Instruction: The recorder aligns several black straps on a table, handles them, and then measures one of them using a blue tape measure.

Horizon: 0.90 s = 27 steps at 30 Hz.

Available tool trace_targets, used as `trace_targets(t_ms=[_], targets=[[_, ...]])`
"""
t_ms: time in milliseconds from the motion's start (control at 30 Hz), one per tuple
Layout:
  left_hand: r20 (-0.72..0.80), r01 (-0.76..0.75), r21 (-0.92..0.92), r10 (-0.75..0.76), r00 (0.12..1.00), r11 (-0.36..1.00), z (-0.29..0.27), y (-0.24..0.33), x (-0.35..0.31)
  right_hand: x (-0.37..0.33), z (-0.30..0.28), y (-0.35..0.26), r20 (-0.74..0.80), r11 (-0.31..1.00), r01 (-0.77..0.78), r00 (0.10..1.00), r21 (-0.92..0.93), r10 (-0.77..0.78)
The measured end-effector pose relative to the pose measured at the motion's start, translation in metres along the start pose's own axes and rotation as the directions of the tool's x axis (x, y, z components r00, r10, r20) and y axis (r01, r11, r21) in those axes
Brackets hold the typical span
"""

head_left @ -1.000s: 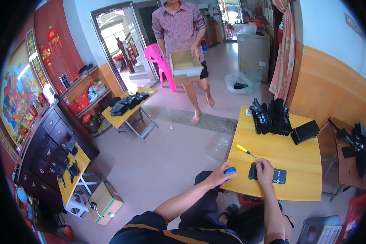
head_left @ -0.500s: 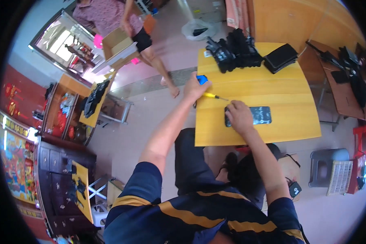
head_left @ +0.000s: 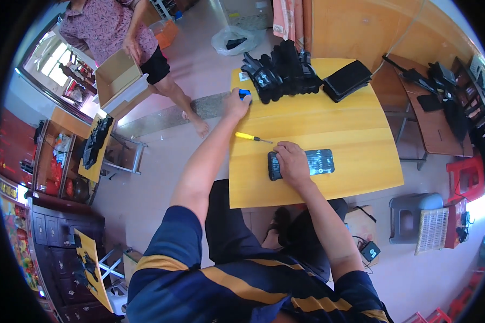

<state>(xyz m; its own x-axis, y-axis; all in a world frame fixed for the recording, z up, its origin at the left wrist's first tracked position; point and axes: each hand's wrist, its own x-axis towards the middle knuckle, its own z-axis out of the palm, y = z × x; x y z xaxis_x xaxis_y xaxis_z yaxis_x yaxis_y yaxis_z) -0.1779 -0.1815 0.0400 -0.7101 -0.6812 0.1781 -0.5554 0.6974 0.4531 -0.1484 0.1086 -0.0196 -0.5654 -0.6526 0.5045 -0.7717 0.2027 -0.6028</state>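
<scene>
At the far left edge of the yellow table [head_left: 355, 126], my left hand [head_left: 236, 105] is closed around a small blue object [head_left: 244, 94], mostly hidden by the fingers. A yellow-handled screwdriver [head_left: 247, 137] lies on the tabletop nearer to me, its shaft pointing right. My right hand [head_left: 293, 161] grips a dark, flat rectangular item with a shiny face [head_left: 321, 161], which lies on the table. The fingers curl over its left part, covering its middle.
Black gloves [head_left: 285, 72] are piled at the table's far side, beside a stack of black flat pieces [head_left: 347, 81]. Another person [head_left: 140, 48] carries an open cardboard box [head_left: 118, 81] at the far left. A grey stool [head_left: 415, 218] stands right of the table.
My left hand has moved away from the screwdriver, farther along the table edge, with the blue object. The view has shifted. My right hand stays on the dark item.
</scene>
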Motion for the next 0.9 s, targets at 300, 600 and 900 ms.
trace_targets(t_ms=[300,600,900], targets=[[0.025,-0.467,-0.156,0.476,0.879,0.870,-0.024,0.046,-0.197,0.003,-0.023,0.004,-0.153,0.826,-0.236,0.921,0.512,0.358],[0.069,-0.510,-0.030,0.511,0.857,0.860,0.014,0.060,-0.218,-0.021,-0.055,0.048,-0.085,0.794,-0.325,0.940,-0.514,0.330],[0.222,-0.583,-0.033,0.575,0.787,0.811,0.056,0.082,-0.199,-0.020,-0.060,0.041,0.142,0.713,-0.272,0.875,-0.647,0.463]])
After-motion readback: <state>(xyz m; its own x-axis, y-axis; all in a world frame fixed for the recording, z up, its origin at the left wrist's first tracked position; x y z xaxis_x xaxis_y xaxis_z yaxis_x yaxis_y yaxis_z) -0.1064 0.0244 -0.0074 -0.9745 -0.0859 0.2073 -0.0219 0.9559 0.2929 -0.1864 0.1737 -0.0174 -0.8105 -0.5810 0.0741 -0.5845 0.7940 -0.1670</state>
